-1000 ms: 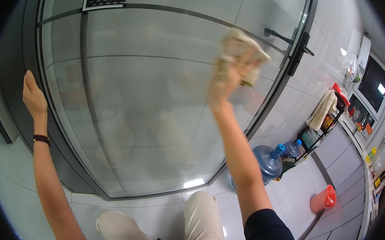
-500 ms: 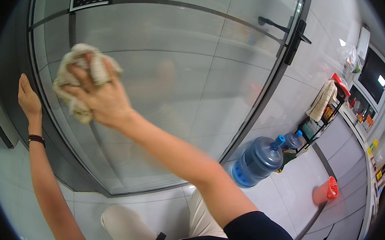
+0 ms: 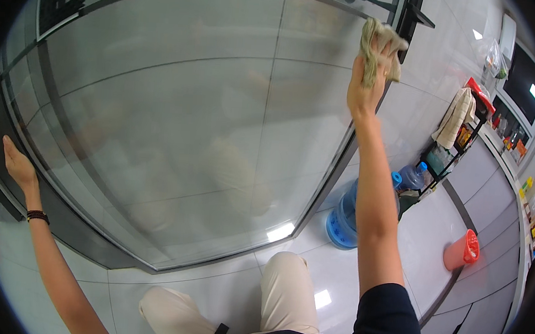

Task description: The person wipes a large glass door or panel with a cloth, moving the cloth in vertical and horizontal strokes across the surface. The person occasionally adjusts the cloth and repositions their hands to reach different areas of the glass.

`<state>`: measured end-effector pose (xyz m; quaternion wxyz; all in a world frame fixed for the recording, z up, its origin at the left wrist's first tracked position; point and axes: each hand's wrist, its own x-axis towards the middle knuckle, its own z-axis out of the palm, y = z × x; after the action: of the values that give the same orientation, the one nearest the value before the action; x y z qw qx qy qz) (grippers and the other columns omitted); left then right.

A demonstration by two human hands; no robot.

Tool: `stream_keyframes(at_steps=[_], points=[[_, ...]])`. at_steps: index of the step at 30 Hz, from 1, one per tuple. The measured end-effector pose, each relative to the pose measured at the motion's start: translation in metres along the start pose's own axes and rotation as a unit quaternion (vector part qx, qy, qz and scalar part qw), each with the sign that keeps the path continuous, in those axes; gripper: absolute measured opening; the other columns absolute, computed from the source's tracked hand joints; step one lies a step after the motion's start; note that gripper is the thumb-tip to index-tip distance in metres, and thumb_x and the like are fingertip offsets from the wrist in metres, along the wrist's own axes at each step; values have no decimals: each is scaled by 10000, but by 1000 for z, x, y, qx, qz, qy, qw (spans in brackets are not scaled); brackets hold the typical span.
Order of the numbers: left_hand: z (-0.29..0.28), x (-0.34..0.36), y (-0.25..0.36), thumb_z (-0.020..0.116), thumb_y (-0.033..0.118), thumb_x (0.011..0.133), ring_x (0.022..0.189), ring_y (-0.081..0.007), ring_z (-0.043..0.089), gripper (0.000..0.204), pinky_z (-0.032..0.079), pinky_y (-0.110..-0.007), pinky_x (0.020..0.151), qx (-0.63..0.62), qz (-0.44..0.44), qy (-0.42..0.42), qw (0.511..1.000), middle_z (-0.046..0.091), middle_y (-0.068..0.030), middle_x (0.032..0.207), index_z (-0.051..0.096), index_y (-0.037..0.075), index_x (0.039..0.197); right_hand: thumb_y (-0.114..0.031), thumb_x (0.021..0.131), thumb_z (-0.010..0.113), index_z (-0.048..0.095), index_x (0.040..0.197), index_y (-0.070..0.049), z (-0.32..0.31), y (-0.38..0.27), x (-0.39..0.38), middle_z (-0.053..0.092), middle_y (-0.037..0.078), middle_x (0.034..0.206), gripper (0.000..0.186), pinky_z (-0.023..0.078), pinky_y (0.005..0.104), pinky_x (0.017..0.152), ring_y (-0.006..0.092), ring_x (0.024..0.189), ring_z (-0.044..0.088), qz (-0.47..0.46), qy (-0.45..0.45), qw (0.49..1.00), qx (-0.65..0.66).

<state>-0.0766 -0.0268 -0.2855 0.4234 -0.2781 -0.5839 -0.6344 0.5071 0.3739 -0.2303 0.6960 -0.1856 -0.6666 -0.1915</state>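
A crumpled, pale greenish cloth (image 3: 375, 44) is in my right hand (image 3: 365, 98), pressed to the upper right part of a glass door (image 3: 178, 117). It lies by the dark frame, just under the black door handle (image 3: 412, 22). My right arm is stretched out, with its fingers partly hidden by the cloth. At the far left, my left hand (image 3: 21, 165) rests against the grey door frame with its fingers stretched out, holding nothing.
Behind my right forearm stands a large blue water bottle (image 3: 342, 219), with a smaller bottle (image 3: 411, 176) beyond it. A black rack (image 3: 461, 143) carries a cream cloth. A red bin (image 3: 462, 250) stands by the cabinets (image 3: 491, 245). Pale tiles (image 3: 203, 293) cover the floor.
My right hand has swept the cloth from the left side of the glass to the upper right edge. My left hand sits a little lower in view, still at the frame.
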Motion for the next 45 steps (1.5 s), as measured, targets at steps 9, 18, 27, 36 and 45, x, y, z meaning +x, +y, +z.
stream_keyframes(at_steps=[9,18,27,36,45], points=[[6,-5,18,331,412,1013,1361,-254,330,596,237,-310,1129,-19,-22,-2,1000,369,-179,1449,363,-57,1380,-167,890,502,407,1395,-16,-11,-31,-211,233,247,1500,536,137,530,1115,455,1393,157,134,-35,989,-55],[10,-10,6,363,385,1013,1321,-239,397,577,285,-300,1105,-50,-26,12,998,436,-183,1402,395,-84,1348,-195,926,483,394,1409,-55,15,-14,-33,211,228,1512,511,109,545,1113,477,1400,66,-26,14,996,-87],[14,-17,22,380,375,1011,1284,-239,444,556,322,-303,1082,-74,-45,19,996,491,-178,1355,431,-80,1325,-368,927,523,419,1408,-162,55,-39,163,291,184,1486,533,112,476,1132,395,1398,159,-16,112,993,-39],[15,-18,28,380,363,1014,1259,-230,470,530,343,-300,1064,-65,-33,11,997,533,-166,1316,459,-69,1311,-392,924,454,325,1423,-295,142,-330,101,144,90,1530,525,21,558,1119,391,1413,30,-216,-38,975,-12],[14,-20,38,369,415,1008,1244,-250,484,566,358,-310,1041,-35,-34,3,999,541,-168,1307,483,-57,1300,-362,933,461,303,1421,-313,123,-294,119,93,49,1539,515,14,549,1125,323,1416,76,-380,-34,923,48]])
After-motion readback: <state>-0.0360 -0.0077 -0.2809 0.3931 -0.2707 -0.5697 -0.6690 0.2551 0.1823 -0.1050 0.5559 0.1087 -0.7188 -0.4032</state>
